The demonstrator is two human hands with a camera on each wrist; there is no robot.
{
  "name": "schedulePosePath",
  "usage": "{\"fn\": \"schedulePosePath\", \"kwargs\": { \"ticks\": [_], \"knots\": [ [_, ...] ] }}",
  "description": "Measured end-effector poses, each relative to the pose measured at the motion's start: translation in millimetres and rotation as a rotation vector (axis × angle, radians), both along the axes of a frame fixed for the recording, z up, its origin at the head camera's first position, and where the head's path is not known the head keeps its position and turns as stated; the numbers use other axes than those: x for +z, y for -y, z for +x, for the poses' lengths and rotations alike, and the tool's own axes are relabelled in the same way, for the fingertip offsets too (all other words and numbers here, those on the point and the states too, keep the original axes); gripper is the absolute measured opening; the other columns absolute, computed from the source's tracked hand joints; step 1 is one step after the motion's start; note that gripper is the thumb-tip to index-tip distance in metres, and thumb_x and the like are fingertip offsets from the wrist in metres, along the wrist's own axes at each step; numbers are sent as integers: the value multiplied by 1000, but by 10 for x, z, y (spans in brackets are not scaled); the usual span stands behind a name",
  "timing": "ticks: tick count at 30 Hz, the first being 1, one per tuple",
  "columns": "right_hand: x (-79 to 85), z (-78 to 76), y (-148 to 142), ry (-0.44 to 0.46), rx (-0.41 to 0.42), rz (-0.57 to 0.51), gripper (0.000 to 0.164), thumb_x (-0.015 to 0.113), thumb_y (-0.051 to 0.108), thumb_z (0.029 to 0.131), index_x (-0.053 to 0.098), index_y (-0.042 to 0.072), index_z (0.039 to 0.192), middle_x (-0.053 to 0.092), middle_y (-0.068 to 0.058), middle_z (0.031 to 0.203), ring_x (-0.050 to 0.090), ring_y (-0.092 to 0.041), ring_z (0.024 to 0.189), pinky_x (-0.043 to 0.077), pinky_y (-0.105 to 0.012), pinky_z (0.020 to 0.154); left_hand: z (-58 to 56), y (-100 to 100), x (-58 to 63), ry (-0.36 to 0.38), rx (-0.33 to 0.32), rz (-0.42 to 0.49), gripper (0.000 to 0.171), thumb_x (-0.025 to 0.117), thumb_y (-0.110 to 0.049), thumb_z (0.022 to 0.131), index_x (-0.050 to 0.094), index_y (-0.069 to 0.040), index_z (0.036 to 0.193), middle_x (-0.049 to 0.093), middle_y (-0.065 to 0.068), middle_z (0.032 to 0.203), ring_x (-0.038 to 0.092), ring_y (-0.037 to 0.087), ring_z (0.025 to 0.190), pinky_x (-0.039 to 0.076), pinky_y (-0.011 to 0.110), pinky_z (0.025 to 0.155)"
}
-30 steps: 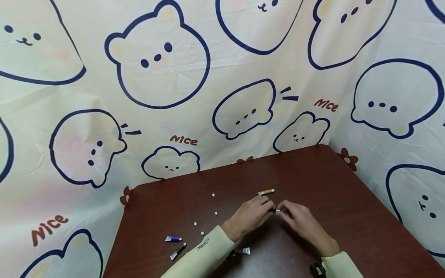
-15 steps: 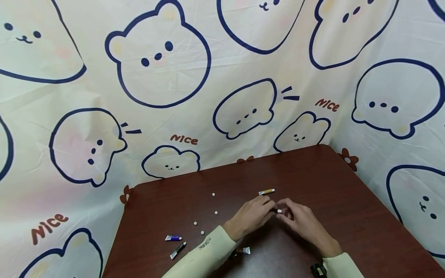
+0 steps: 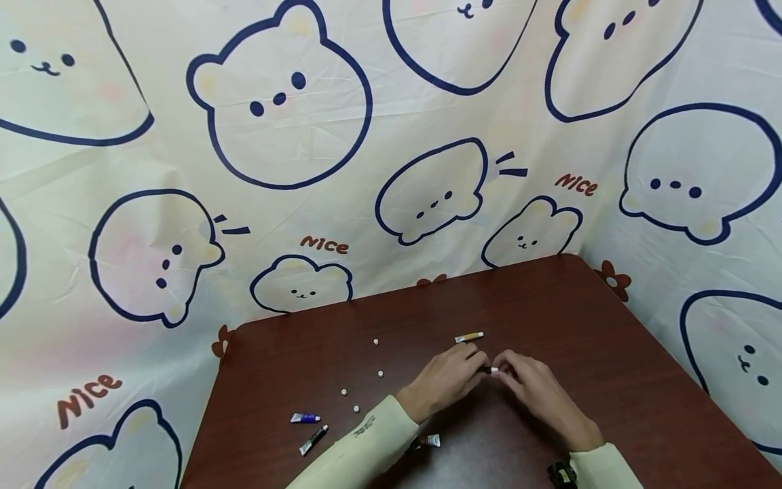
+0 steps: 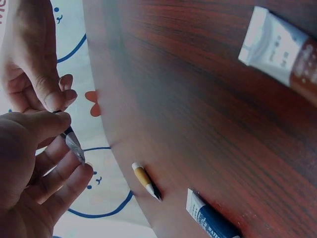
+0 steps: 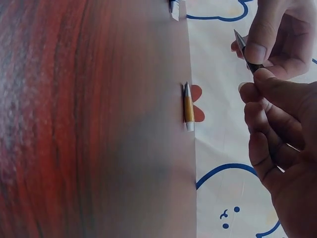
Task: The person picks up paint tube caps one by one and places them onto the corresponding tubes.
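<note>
Over the middle of the table, both hands meet at one small dark paint tube [image 4: 74, 146] with a silvery crimped end. My left hand [image 3: 442, 384] pinches its body between thumb and fingers, the other fingers loosely bent behind. At the opposite end, thumb and fingertips of my right hand [image 3: 531, 387] pinch the tube's white cap [image 3: 494, 370]. In the right wrist view the fingertips cover the cap, and the flat tube end [image 5: 241, 42] sticks out past the left thumb. A yellow paint tube [image 3: 469, 337] lies just beyond the hands.
A purple tube [image 3: 305, 418] and a dark tube [image 3: 313, 440] lie left of the left sleeve [image 3: 360, 445]. Beside that sleeve lies a brown tube [image 3: 431, 441]. Several small white caps [image 3: 381, 373] are scattered on the table [image 3: 550, 305]. Patterned cloth [image 3: 427, 122] hangs behind.
Half a second ago the right fingers stood slightly apart around the white cap; now their tips pinch it. Both hands have shifted slightly right. The things on the table have stayed put.
</note>
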State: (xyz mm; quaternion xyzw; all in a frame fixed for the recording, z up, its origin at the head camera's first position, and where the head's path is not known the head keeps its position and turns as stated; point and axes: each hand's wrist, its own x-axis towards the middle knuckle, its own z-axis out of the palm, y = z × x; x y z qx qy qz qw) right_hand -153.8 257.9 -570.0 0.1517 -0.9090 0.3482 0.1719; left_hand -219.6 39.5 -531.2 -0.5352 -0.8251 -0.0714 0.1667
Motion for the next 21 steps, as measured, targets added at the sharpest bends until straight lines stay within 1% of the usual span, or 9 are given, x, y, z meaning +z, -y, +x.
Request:
{"fn": "schedulePosePath", "kwargs": {
  "ticks": [4, 11, 16, 19, 21],
  "knots": [
    [7, -5, -23, -35, 25, 1, 18, 80, 4, 98, 69, 17, 103, 69, 11, 90, 56, 7, 77, 51, -22, 64, -1, -17, 8, 0, -3, 9, 14, 76, -28, 105, 72, -22, 117, 67, -7, 111, 65, 6, 101, 56, 16, 83],
    [24, -25, -91, -86, 54, 36, 22, 81, 3, 95, 68, 19, 101, 68, 15, 90, 55, 8, 77, 49, -22, 63, -14, -78, -1, -11, 0, -3, 15, 77, -30, 104, 71, -22, 116, 67, -7, 111, 66, 6, 104, 56, 15, 85],
    [8, -21, -144, -72, 68, 51, 22, 81, 4, 96, 67, 20, 101, 66, 17, 90, 53, 8, 77, 49, -22, 64, -10, -112, -23, -19, -14, -5, 16, 77, -30, 104, 71, -21, 116, 67, -7, 110, 65, 6, 102, 55, 14, 83],
    [-3, -11, -172, -29, 64, 50, 20, 79, 6, 98, 66, 20, 102, 64, 18, 89, 53, 8, 76, 49, -22, 64, 4, -126, -30, -27, -20, -9, 16, 76, -30, 105, 71, -21, 116, 68, -7, 110, 65, 6, 102, 55, 13, 84],
    [-19, -5, -184, -17, 59, 54, 19, 79, 7, 98, 66, 20, 101, 64, 17, 88, 52, 8, 76, 48, -22, 64, 14, -132, -31, -33, -22, -12, 16, 76, -31, 105, 71, -21, 115, 68, -7, 110, 65, 7, 101, 54, 13, 84]
  ]
}}
